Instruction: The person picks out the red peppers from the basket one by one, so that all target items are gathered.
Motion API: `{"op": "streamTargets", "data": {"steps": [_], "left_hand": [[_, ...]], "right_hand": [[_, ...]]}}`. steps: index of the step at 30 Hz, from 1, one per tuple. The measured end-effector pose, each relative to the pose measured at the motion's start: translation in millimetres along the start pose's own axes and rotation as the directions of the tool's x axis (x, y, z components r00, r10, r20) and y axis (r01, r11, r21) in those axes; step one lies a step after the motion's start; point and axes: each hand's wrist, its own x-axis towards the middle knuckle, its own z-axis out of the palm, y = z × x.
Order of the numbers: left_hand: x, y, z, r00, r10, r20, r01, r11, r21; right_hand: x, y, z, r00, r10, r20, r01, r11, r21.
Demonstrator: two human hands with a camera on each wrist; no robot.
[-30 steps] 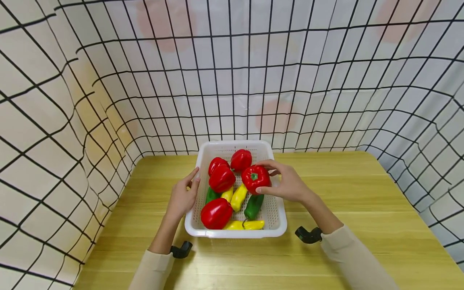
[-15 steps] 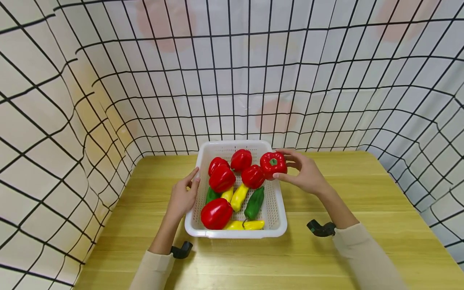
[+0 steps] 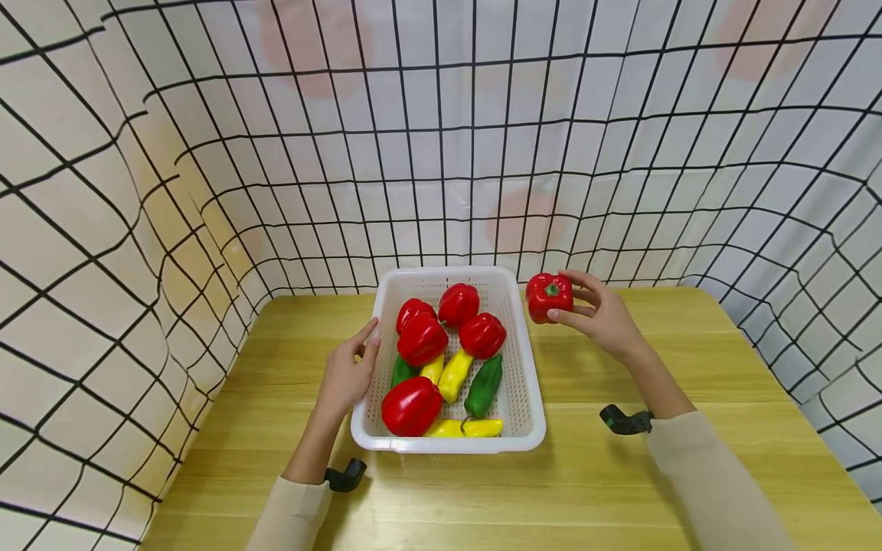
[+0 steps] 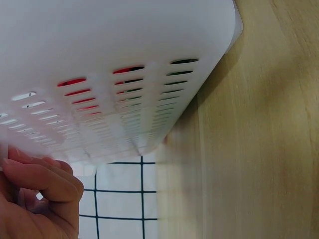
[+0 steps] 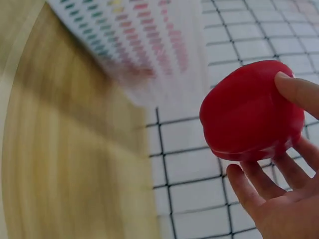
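Black grid [image 3: 472, 180] and pale backing [image 3: 527, 228] are enclosing a counter [image 3: 744, 375] on three sides, indicating a booth-style workplace; premises unclear.

The yellowish-brown, wood-grained bench [image 3: 475, 501] has a smooth, flat top; directly on it, near the back edge, sits a white, rectangular, perforated plastic basket [image 3: 448, 444], upright.

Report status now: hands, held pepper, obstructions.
Right hand grips red bell pepper, aloft, right of white basket. Left hand on basket's left rim. Nothing seen blocking the pepper.
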Motion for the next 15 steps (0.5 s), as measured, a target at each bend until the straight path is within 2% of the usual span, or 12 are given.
{"op": "streamTargets", "data": {"steps": [7,15], "left_hand": [[0.3,-0.5,-0.4,1.0,0.001,0.0,-0.001,1.0,-0.014],[1.0,-2.2,0.7,1.0,-0.022,0.017,0.024,0.995,-0.102]], "right_hand": [[6,23,-10,0.998,0.049,0.024,-0.049,0.998,-0.028],[16,54,-13,0.993,0.112,0.03,-0.11,0.993,-0.048]]}}
